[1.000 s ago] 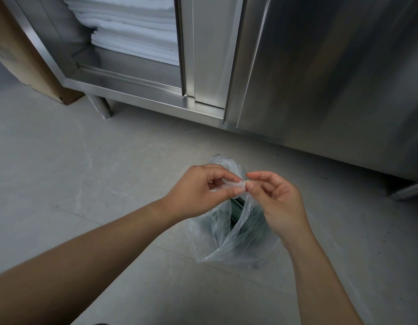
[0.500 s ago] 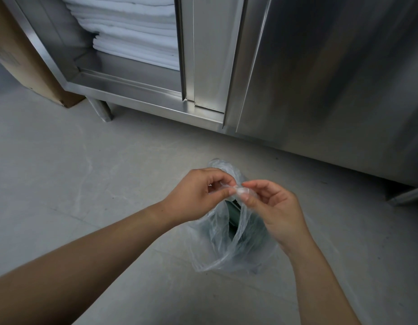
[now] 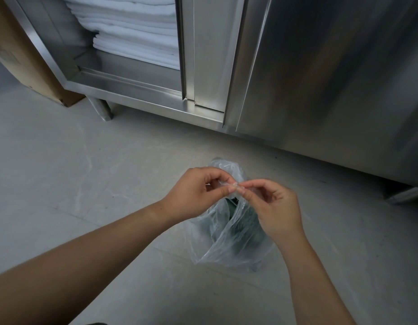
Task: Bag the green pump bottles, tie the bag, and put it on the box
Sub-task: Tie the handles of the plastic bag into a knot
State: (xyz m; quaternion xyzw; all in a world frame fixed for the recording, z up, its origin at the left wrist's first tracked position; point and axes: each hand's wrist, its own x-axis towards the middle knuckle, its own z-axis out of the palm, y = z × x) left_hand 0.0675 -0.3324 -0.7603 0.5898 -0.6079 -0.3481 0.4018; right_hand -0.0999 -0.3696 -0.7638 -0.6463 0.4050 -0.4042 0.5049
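Our left hand (image 3: 198, 193) is nearly closed, its thumb and forefinger pinching a twisted strip at the top of the clear plastic bag (image 3: 226, 245), with the other fingers curled in behind. Our right hand (image 3: 276, 207) is just as narrow, pinching the same strip from the right, so the fingertips of the two hands meet over the bag's mouth. The left forearm reaches in from the near left corner on a long slant; the right forearm comes up from the near right edge, wrist bent a little toward the left.

The bag sits directly under both hands, its loose plastic spreading below the right wrist. We cannot tell whether it rests on the grey floor (image 3: 86, 184) or hangs just above it. The green bottles (image 3: 248, 228) show as dark shapes through the plastic, just beneath the right hand; we cannot count them.

Beyond the hands stands a steel cabinet (image 3: 320, 78), its left door slid open on a stack of folded white towels (image 3: 137, 31). A cardboard box (image 3: 20, 62) stands at the far left, against the cabinet and well apart from the bag
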